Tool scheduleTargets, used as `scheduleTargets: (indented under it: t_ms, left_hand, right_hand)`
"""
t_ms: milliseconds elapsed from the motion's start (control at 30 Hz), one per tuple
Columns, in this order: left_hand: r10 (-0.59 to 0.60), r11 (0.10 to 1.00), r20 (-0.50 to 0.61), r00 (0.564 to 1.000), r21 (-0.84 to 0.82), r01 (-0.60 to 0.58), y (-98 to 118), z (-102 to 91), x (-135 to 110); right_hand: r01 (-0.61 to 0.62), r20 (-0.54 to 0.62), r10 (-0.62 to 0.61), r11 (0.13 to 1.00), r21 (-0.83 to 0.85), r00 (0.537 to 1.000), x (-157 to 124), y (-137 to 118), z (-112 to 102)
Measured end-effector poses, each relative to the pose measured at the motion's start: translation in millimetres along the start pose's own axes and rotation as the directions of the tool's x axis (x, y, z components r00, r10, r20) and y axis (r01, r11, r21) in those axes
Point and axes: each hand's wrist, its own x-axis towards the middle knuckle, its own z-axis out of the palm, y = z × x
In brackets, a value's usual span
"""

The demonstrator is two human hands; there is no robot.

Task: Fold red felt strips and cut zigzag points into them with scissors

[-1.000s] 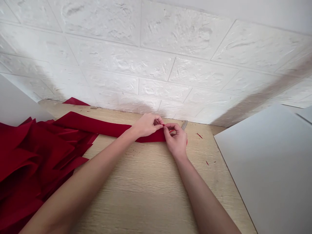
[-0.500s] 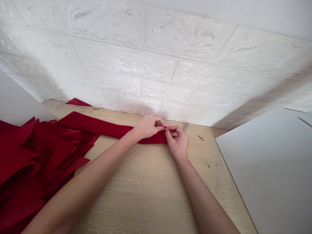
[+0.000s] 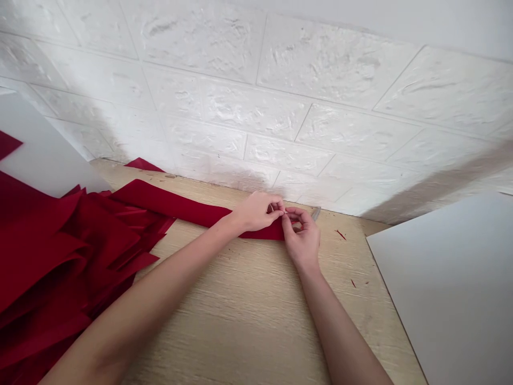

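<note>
Little has been changed: on the long, dark-red fabric strip, right of the layered dark-red fabric pile, left hand and right hand are kept pinching (held bit too small to tell). Fingertip work seems unfinished.

You get bright, soft light, strongest on the white wall, where a faint sheen picks out the relief. Broad shadows darken its left and right sides; a smaller one falls behind your hands. The red fabric pile sinks into dim folds, and fine detail looks smeared.
</note>
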Motion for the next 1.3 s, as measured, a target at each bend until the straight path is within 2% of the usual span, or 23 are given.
scheduleTargets:
  t_ms: [200,467,800,1100,1200,1300]
  left_hand:
    - [0.015,0.997,-0.014,1.0,-0.069,-0.015,-4,0.4,-1]
    - [0.086,0.984,-0.158,0.984,-0.14,-0.108,-25,22.3,-4]
    - [0.062,0.976,-0.153,0.986,-0.197,-0.092,-28,23.3,-4]
    - [0.059,0.979,-0.142,0.988,-0.185,-0.086,-28,21.6,-6]
    - [0.054,0.977,-0.164,0.985,-0.195,-0.086,-27,20.6,-7]
    - [0.034,0.978,-0.173,0.984,-0.197,-0.069,-26,20.0,-8]
  right_hand:
    - [-0.025,0.002,0.025,0.999,-0.023,1.0,-1,-1,-1]
    - [-0.029,0.006,0.029,0.999,-0.039,1.0,1,4,-1]
    - [-0.019,-0.005,0.018,0.997,-0.078,1.0,1,3,-1]
    - [-0.001,-0.004,0.001,1.0,-0.029,1.0,-1,1,0]
    - [0.02,-0.059,-0.02,1.0,-0.002,0.998,-1,2,-5]
    - [0.073,-0.117,-0.087,0.99,-0.12,0.989,3,7,-16]
